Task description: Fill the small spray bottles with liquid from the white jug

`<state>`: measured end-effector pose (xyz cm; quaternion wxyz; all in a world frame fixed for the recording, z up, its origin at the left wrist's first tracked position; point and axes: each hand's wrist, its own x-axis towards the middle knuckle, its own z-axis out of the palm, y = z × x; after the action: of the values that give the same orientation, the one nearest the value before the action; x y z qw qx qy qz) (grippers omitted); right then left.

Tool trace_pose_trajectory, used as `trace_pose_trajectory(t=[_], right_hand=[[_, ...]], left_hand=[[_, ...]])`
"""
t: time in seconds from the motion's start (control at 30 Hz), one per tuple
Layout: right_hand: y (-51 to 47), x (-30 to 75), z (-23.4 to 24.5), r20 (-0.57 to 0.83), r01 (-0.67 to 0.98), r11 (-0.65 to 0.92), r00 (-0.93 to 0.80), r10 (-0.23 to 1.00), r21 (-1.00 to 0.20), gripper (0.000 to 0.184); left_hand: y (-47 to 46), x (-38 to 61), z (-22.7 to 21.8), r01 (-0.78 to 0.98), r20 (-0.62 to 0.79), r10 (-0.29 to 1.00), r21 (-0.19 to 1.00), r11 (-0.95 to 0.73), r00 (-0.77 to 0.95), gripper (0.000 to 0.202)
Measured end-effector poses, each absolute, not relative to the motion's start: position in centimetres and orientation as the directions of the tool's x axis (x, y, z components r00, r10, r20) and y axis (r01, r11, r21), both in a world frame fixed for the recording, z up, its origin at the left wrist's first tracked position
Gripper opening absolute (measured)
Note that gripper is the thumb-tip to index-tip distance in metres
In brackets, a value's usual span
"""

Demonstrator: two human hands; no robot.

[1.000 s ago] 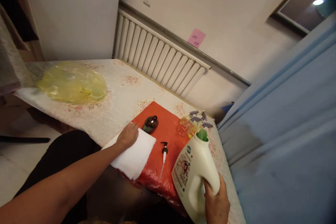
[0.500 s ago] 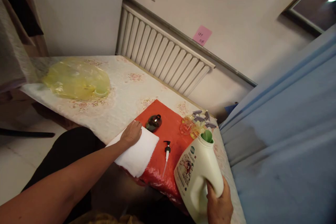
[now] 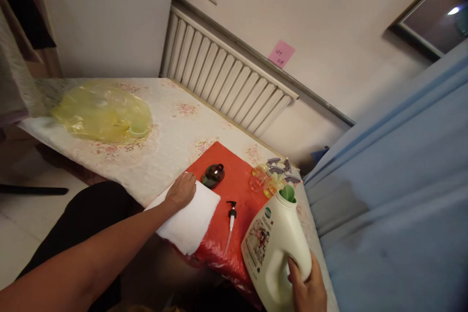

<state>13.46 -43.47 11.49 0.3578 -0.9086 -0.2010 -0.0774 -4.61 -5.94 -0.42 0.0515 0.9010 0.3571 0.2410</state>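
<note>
My right hand [image 3: 310,282] is wrapped round the handle of a pale cream detergent jug [image 3: 268,248]. The jug is uncapped, with a green spout in its mouth, and leans slightly left. A folded white cloth [image 3: 193,219] lies at the front of a red plastic sheet [image 3: 234,168]; my left hand [image 3: 183,190] lies on the cloth's upper part, palm down, fingertips near its far edge. Just beyond it, a dark brown bottle [image 3: 212,175] without its pump sits on the sheet. A black pump head [image 3: 232,212] with a clear tube lies between cloth and jug.
Clear and yellow bottles with grey spray triggers [image 3: 278,173] cluster behind the jug. A yellow plastic bag [image 3: 102,112] with a pale round cap [image 3: 139,131] lies on the flowered tablecloth [image 3: 168,131]. A radiator [image 3: 226,66] borders the table's back; a blue curtain [image 3: 387,170] hangs right.
The view has shifted slightly, moving the table's things a little down and left in the picture. Both hands keep their places, on the cloth and on the jug's handle.
</note>
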Motion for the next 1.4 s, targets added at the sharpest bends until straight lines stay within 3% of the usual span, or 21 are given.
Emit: trace_pose_trajectory(t=[0.1,0.23,0.37,0.47,0.83,1.07,1.4], right_hand=[[-43.4,13.7,12.4,0.170,0.351,-0.666,0.931,0.322,-0.658,0.072],[-43.3,14.6,13.5,0.081,0.342,-0.712,0.924,0.375,-0.613,0.059],[-43.1,15.5,13.8,0.129,0.397,-0.742,0.910,0.393,-0.540,0.045],[-42.5,15.6,14.1,0.144,0.389,-0.739,0.916,0.375,-0.550,0.042],[-38.3,18.3,17.0,0.170,0.378,-0.730,0.923,0.345,-0.569,0.047],[-31.1,20.4,17.2,0.314,0.447,-0.589,0.894,0.319,-0.674,0.040],[-16.6,23.1,12.7,0.414,0.482,-0.367,0.875,0.252,-0.796,0.031]], left_hand=[[-5.9,-4.6,-0.3,0.616,0.397,0.667,0.267,-0.741,0.630,0.019],[-5.9,-4.6,-0.4,0.613,0.397,0.665,0.269,-0.743,0.633,0.018],[-5.9,-4.6,-0.4,0.614,0.392,0.666,0.268,-0.743,0.635,0.018],[-5.9,-4.7,-0.2,0.616,0.392,0.666,0.263,-0.742,0.635,0.019],[-5.9,-4.6,-0.6,0.626,0.395,0.668,0.249,-0.739,0.631,0.020],[-5.9,-4.5,-0.6,0.630,0.396,0.676,0.260,-0.732,0.622,0.018],[-5.8,-4.5,-0.8,0.637,0.375,0.684,0.261,-0.725,0.625,0.020]])
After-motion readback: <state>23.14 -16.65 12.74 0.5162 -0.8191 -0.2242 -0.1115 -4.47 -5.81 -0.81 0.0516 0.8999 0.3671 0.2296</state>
